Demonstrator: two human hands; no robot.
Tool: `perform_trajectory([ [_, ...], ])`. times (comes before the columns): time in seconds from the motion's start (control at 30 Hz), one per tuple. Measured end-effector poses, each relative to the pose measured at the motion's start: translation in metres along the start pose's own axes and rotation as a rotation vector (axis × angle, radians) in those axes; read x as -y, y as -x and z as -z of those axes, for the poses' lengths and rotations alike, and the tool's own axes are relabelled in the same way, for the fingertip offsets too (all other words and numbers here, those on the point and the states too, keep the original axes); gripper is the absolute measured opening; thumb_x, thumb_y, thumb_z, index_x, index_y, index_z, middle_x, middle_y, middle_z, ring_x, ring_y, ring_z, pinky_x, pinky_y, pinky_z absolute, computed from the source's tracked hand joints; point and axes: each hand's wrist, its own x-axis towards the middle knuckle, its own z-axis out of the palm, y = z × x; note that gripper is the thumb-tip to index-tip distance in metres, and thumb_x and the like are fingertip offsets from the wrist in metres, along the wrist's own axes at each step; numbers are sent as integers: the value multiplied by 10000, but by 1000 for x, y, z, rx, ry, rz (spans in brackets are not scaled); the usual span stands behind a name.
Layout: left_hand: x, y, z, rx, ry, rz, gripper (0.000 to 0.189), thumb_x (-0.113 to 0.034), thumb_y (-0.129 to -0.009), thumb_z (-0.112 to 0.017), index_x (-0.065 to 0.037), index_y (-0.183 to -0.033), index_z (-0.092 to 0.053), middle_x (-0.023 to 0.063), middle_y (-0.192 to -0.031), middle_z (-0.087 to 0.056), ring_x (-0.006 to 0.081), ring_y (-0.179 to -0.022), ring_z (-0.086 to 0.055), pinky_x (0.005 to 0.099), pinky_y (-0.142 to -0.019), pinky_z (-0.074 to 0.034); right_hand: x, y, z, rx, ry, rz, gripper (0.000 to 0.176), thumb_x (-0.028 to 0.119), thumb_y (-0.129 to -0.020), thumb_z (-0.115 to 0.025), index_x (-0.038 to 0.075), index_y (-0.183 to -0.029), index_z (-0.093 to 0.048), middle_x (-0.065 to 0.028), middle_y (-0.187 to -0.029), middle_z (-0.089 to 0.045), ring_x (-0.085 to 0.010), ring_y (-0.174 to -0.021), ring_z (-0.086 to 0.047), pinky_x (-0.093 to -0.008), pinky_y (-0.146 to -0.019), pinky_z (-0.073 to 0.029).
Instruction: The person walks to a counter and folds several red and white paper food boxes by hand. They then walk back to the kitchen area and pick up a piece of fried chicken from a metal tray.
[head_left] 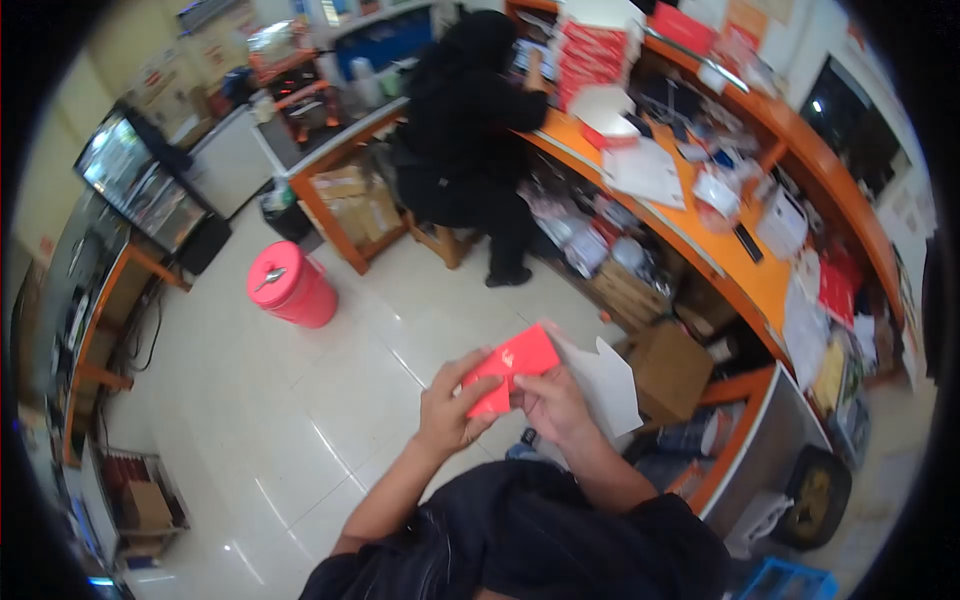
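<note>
A folding carton (pixel 530 352), red with a small pale print on one panel, is held in front of my body at about waist height. Its white side (pixel 602 385) spreads out to the right, behind my right hand. My left hand (pixel 452 405) grips the red part from the left, thumb on top and fingers beneath. My right hand (pixel 556 404) pinches the lower right edge of the red panel, its thumb close to the left thumb. The fingers under the carton are partly hidden.
A red lidded bucket (pixel 300 290) stands on the tiled floor. A person in black (pixel 460 150) sits on a stool at the orange counter (pixel 765 275), which holds stacked red-and-white cartons (pixel 592 62) and a phone (pixel 748 242). A brown cardboard box (pixel 668 372) is below.
</note>
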Motion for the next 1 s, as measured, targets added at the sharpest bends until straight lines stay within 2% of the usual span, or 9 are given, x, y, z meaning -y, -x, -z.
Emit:
perform_trajectory([
  [0.3,-17,-102,-115,121,17,-235,377,-220,-685,-769,-104,-1034,-689,166,-1172,-587,333,-954,-602,378,-773,-519,97,8,61,-146,46,246,307,-26,-859,-567,13,-1164,-559,-97,-1117,-612,-206,-1025,-605,-351,-883,-508],
  [0.5,-10,-136,-134,251,275,-24,430,-175,-705,-757,-74,-1114,-670,189,-1214,-569,329,-1038,-577,353,-857,-473,110,-5,87,-183,342,367,399,-51,-820,-620,1,-1204,-524,-92,-1142,-595,-176,-1050,-588,-308,-890,-496],
  [0.57,14,-140,-143,353,645,109,407,-142,-749,-742,-86,-1143,-659,181,-1215,-574,305,-1052,-570,351,-870,-462,118,-17,90,-190,378,402,420,-51,-811,-633,-3,-1212,-517,-92,-1125,-603,-170,-1042,-591,-308,-891,-496],
  [0.67,44,-149,-151,428,826,356,350,-74,-795,-710,-71,-1141,-656,172,-1168,-605,235,-1049,-586,320,-880,-462,124,-42,98,-263,452,375,489,-64,-792,-653,-2,-1249,-491,-89,-1077,-623,-182,-992,-614,-316,-880,-506],
  [0.7,57,-155,-152,456,920,507,323,-59,-800,-705,-63,-1120,-666,164,-1138,-624,211,-1030,-597,305,-874,-468,127,-55,100,-287,552,318,457,-40,-763,-699,8,-1179,-517,-73,-1018,-627,-160,-904,-619,-292,-787,-516],
  [0.8,96,-176,-152,371,907,589,300,-73,-788,-722,-49,-1085,-679,152,-1076,-654,172,-959,-620,266,-831,-487,127,-97,101,-364,713,332,328,33,-771,-725,32,-1045,-544,-36,-857,-601,-120,-720,-588,-248,-596,-501],
  [0.87,124,-197,-145,318,787,462,297,-77,-775,-730,-51,-1067,-686,150,-1063,-660,176,-927,-634,263,-799,-499,138,-126,90,-403,780,412,237,83,-808,-705,45,-981,-547,-15,-756,-571,-100,-624,-551,-228,-499,-476],
  [0.93,147,-216,-138,260,663,354,293,-81,-762,-739,-53,-1050,-693,147,-1051,-665,179,-895,-648,261,-767,-510,157,-141,76,-258,-113,336,194,246,-889,-613,86,-845,-513,15,-663,-481,-66,-519,-436,-201,-381,-338],
  [1.0,166,-234,-130,266,464,47,304,-90,-730,-754,-62,-1028,-700,139,-1054,-667,207,-858,-663,275,-720,-522,171,-163,78,-344,-143,256,203,268,-909,-572,79,-863,-512,13,-644,-457,-68,-491,-405,-191,-359,-325],
])
